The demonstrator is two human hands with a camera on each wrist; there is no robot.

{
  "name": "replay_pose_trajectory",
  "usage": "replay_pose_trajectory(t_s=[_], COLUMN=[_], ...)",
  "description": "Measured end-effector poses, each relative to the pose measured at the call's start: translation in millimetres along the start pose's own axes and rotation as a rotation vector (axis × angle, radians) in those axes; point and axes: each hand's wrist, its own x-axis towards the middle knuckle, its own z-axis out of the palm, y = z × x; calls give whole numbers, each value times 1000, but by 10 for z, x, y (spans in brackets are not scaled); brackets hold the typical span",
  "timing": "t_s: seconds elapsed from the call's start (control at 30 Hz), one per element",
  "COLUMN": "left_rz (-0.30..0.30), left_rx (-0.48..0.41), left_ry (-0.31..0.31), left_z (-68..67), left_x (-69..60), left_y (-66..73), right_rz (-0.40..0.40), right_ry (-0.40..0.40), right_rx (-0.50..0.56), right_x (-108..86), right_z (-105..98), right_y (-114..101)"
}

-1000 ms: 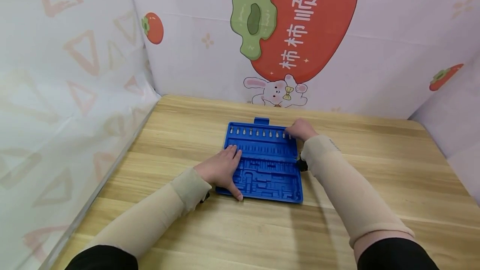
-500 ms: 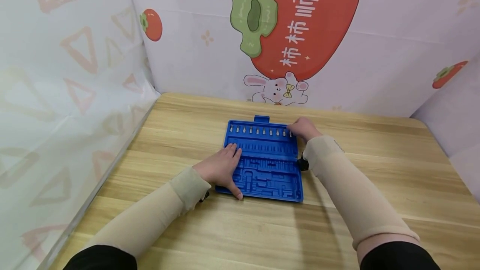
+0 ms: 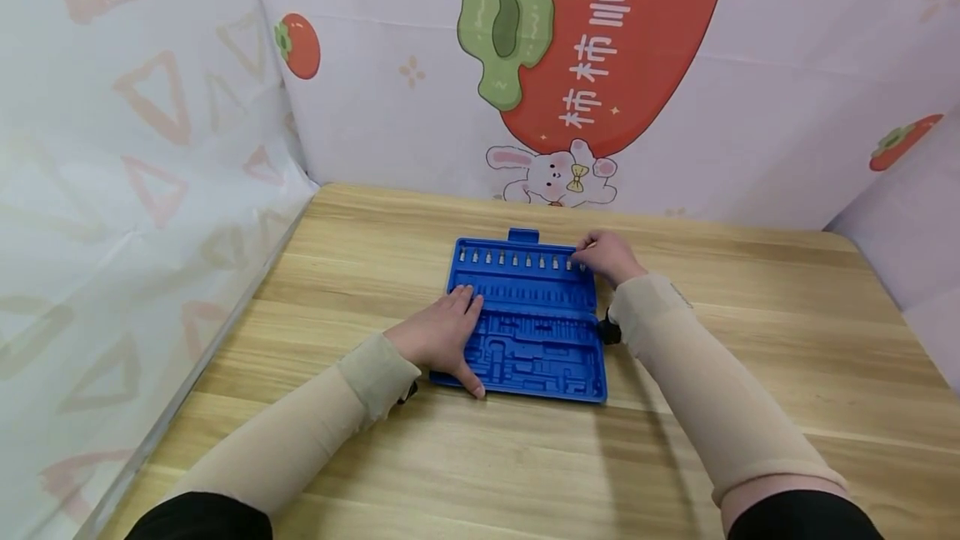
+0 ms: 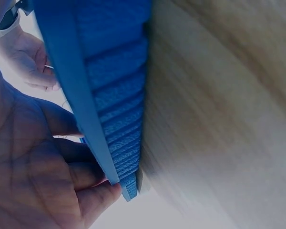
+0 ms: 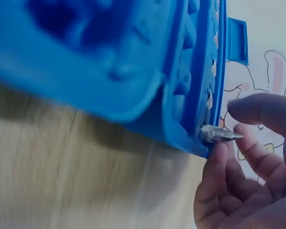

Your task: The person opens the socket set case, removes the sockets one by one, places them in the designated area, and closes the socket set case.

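Left hand [image 3: 442, 336] spread on left side of open blue case [image 3: 536, 357], on desk [image 3: 480, 465]; right hand [image 3: 609, 257] loosely bent, thumb and fingers apart, by metal bit [image 5: 220, 134] in far right corner.

Your right hand [image 3: 609, 258]: fingers newly parted.
Detail: one second ago, your fingers sat bunched over the end metal bit [image 5: 219, 134], hiding most of it in the head view; half a second ago they had eased off it. Now a gap shows between your fingers, and the bit appears just below the lowest fingertip.
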Motion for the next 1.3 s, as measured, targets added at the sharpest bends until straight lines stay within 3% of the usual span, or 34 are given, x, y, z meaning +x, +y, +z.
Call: replay_pose_trajectory(t_s=[0.23, 0.43, 0.7, 1.13, 1.3], left_rz=[6, 9, 4, 0, 5], left_rx=[-7, -4, 2, 2, 6], left_ry=[0, 4, 8, -8, -5], left_z=[-21, -28, -36, -9, -7], left_x=[0, -5, -4, 2, 6], left_y=[19, 20, 6, 7, 4], right_rz=[-42, -30, -53, -79, -119], right_ry=[-19, -25, -29, -24, 17], right_rx=[52, 143, 40, 6, 82], right_x=[-21, -24, -28, -28, -63], right_z=[-46, -38, -28, -14, -26], right_y=[103, 214, 260, 295, 257])
